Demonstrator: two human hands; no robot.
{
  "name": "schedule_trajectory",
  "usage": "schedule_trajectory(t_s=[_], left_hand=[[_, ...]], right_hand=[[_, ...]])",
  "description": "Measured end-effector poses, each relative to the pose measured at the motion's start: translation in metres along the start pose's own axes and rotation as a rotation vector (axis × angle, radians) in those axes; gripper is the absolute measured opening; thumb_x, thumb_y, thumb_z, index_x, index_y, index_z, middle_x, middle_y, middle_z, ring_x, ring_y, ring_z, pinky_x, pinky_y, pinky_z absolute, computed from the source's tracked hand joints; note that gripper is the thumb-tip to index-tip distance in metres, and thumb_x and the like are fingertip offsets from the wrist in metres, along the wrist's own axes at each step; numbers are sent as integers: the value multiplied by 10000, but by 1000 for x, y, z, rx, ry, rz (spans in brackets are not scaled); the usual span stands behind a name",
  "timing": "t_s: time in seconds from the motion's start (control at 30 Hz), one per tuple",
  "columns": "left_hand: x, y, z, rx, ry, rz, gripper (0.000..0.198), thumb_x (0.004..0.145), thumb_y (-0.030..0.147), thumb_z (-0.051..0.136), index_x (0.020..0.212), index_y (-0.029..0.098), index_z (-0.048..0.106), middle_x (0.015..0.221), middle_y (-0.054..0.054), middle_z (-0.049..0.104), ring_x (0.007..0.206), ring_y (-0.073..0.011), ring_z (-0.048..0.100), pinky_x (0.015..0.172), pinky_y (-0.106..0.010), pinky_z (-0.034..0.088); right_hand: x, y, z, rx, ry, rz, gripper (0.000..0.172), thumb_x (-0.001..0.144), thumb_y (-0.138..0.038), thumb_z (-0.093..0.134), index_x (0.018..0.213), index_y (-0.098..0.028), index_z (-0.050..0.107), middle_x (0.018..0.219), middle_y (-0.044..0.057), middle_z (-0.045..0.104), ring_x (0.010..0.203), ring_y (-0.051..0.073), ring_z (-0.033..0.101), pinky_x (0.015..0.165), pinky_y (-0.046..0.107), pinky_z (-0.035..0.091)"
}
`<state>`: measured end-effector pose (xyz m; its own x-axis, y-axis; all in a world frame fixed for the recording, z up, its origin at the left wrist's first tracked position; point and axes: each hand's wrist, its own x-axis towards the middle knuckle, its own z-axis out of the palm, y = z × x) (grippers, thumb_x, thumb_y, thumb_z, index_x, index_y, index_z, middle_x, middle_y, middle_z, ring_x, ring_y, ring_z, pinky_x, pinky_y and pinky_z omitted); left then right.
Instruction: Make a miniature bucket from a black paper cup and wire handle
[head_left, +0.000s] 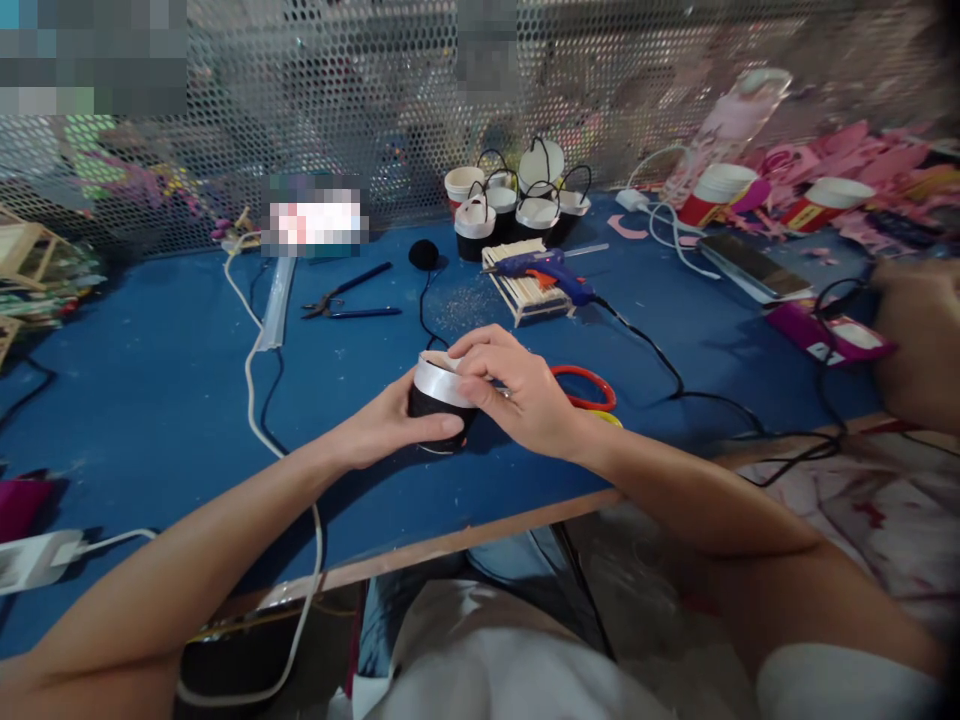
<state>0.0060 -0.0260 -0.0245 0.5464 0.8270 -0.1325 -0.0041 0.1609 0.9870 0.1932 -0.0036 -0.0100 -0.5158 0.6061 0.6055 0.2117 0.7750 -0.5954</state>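
A small black cup with a white band round its rim point(437, 392) stands on the blue table point(150, 400) in front of me. My left hand point(390, 425) is wrapped round its lower side, thumb across the front. My right hand point(517, 390) rests over the cup's top right, fingers curled and pressing on the white band. A red ring point(589, 385) lies just behind my right wrist.
Several finished black-and-white cups with wire handles point(517, 205) stand at the back. A blue glue gun point(547, 270) rests on a stick rack. Pliers point(345, 300), cables, a phone point(750, 262) and pink craft scraps lie around. Another person's arm point(919, 340) is at the right.
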Motion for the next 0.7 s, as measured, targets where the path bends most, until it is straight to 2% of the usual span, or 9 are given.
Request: schedule_trajectory(t_s=[0.1,0.17,0.23,0.33,0.4,0.47,0.53,0.63,0.7], left_hand=[[0,1,0,-52,14,31,516,697,329,690,1140,154,493,929,-79,625,795,-195,620,722,-336,497],[-1,2,-3,-110,-13,62,512,676,338,701,1112,146,513,891,-81,638,778,-203,627,701,-326,506],[-2,3,-7,-164,-80,82,503,667,351,695,1093,137,537,865,-92,651,771,-212,632,679,-316,509],[-4,3,-12,-241,-175,90,472,676,347,671,1088,143,566,885,-103,663,775,-218,638,680,-318,510],[-4,2,-14,-286,-213,75,456,681,333,659,1091,153,572,912,-105,664,793,-226,641,689,-327,509],[-3,1,-14,-320,-241,52,461,677,332,654,1093,153,568,927,-112,662,806,-237,640,683,-330,507],[-3,0,-13,-353,-249,31,478,668,339,654,1098,152,560,936,-117,657,815,-248,636,668,-333,507],[-2,-1,-11,-385,-255,3,472,671,339,652,1096,157,558,964,-113,642,840,-260,632,681,-346,508],[-1,-2,-12,-366,-233,8,474,683,348,650,1107,161,549,977,-114,635,868,-264,625,720,-360,501]], right_hand=[[0,2,2,20,16,-30,155,810,-337,591,757,-200,541,778,39,605,997,199,532,832,381,461],[1,3,1,20,68,-56,165,766,-334,647,785,-212,537,822,35,625,1027,206,526,863,397,452],[3,2,-2,-1,114,-88,240,720,-354,690,850,-221,539,930,44,638,1059,215,520,913,428,424],[5,1,-7,-2,103,-137,424,668,-474,696,961,-211,538,1047,87,618,1082,239,515,950,465,391],[5,1,-8,42,78,-163,459,716,-554,606,999,-199,538,1069,108,608,1080,239,518,945,465,397],[4,0,-8,80,69,-168,387,823,-533,478,1014,-202,541,1069,105,608,1074,222,525,937,457,406],[4,1,-7,88,68,-162,273,882,-437,434,988,-215,552,1038,82,622,1062,203,532,929,444,414],[4,1,-4,92,53,-158,102,864,-308,512,875,-219,561,898,43,648,1035,190,537,895,415,438],[3,2,-3,104,39,-136,58,851,-247,536,804,-215,548,796,22,633,1012,181,538,867,392,452]])
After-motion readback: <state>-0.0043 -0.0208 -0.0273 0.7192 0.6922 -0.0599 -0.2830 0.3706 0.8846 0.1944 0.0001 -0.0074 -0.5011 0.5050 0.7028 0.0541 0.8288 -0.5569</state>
